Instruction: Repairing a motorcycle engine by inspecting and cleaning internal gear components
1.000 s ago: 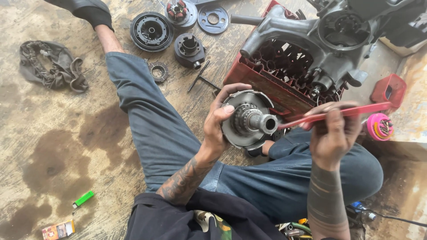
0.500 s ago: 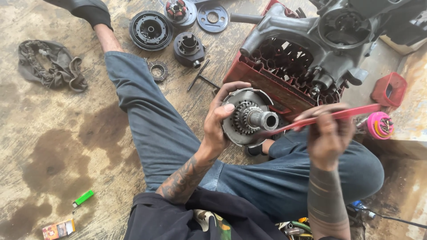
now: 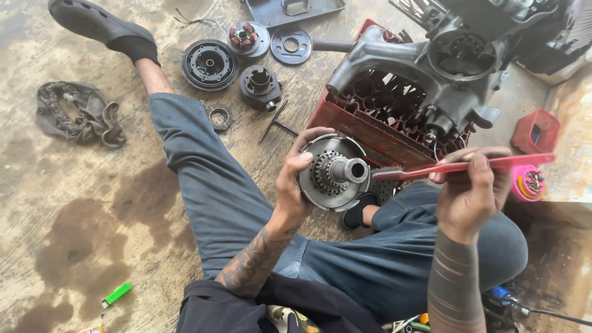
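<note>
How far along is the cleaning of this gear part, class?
Done: the engine is stripped, with round parts laid on the floor. In hand: the left hand holds the gear part; the right hand has a red brush beside its shaft. Left: those floor parts lie unfitted.

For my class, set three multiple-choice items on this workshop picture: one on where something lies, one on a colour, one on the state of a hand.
1. Where does the green lighter lie?
A. On the stained floor by the person's left side
B. Inside the red crate
C. On the engine casing

2. What colour is the brush handle?
A. Blue
B. Red
C. Yellow

3. What is the left hand doing?
A. Resting flat on the floor
B. Holding the round geared metal part
C. Hanging empty

Answers: 1 A, it lies on bare floor at lower left; 2 B, the handle in the right hand is red; 3 B, its fingers wrap the disc's rim.
</note>
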